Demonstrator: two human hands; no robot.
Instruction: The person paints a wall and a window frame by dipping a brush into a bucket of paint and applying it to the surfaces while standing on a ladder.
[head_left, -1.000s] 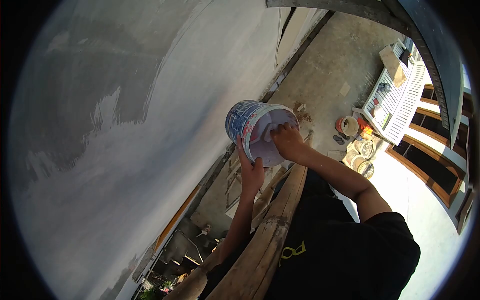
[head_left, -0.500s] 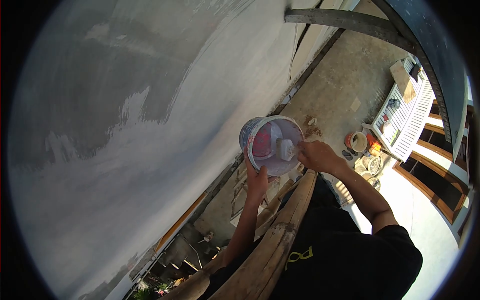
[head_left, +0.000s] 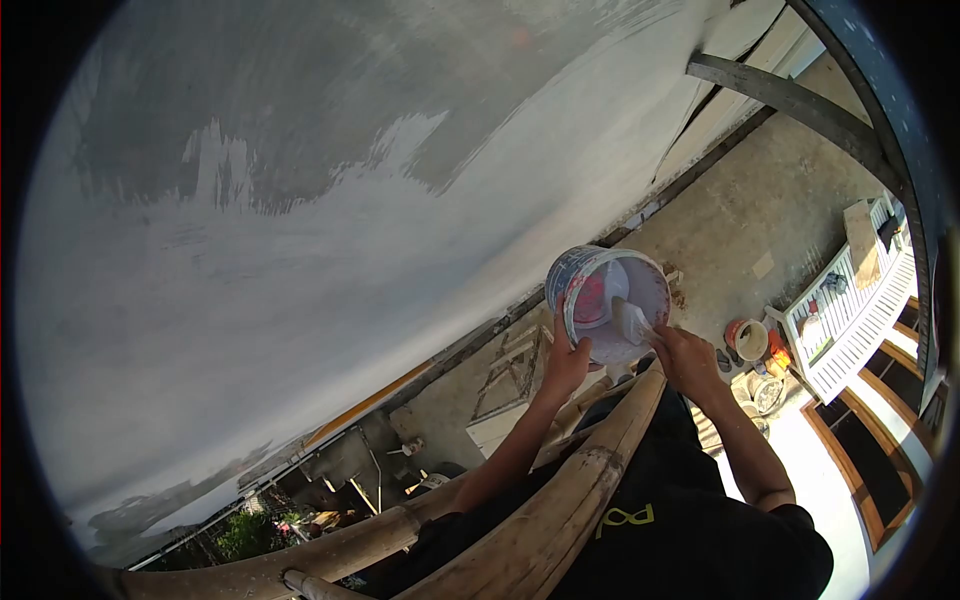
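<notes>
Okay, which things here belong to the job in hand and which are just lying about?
Part of the job, apparently:
blue bucket, held by the left hand
brush, in the right hand
partly coated wall

Probably just lying about:
white slatted bench
tan board on it
red bucket near the bench

Grey-white wall point(head_left: 330, 270), concrete floor point(head_left: 745, 215), slatted bench point(head_left: 860, 340), brown-framed windows point(head_left: 848, 445)

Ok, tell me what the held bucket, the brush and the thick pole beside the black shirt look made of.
Bucket: probably plastic, judging by its thin, round wall and scuffed blue-and-white outside.
Brush: pale body, perhaps plastic, though paint may coat it; the bristle fibre is too small to tell.
Pole: likely bamboo, bare and tan, with a ringed node and lengthwise cracks.
</notes>
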